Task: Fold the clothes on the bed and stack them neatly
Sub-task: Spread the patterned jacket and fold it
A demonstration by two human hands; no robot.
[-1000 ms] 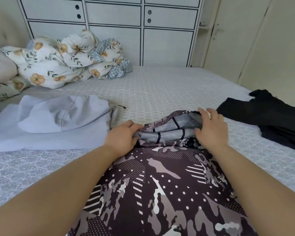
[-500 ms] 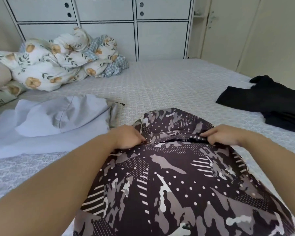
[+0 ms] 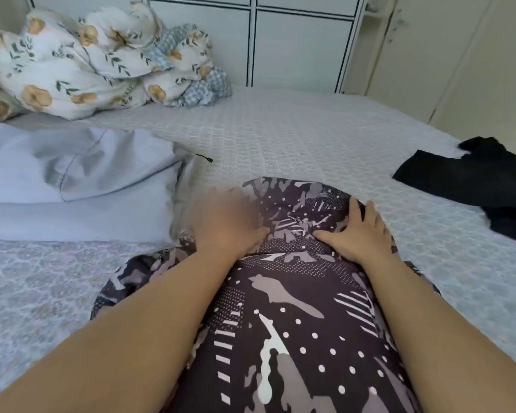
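Note:
A dark patterned garment with grey camouflage shapes and white dots lies on the bed in front of me, its far end folded back over itself. My right hand lies flat on the fold, fingers spread and pressing the cloth. My left hand is motion-blurred over the fold's left side, its fingers seemingly extended on the fabric. A light blue-grey garment lies to the left. A black garment lies at the right.
The bed has a pale patterned cover. A bundle of floral bedding sits at the far left corner. White cabinets and a cream door stand behind the bed.
Both hands let go of the garment's far edge after folding it toward me; they now lie on top of the fold, the left one sweeping across it. The camera tilted down.

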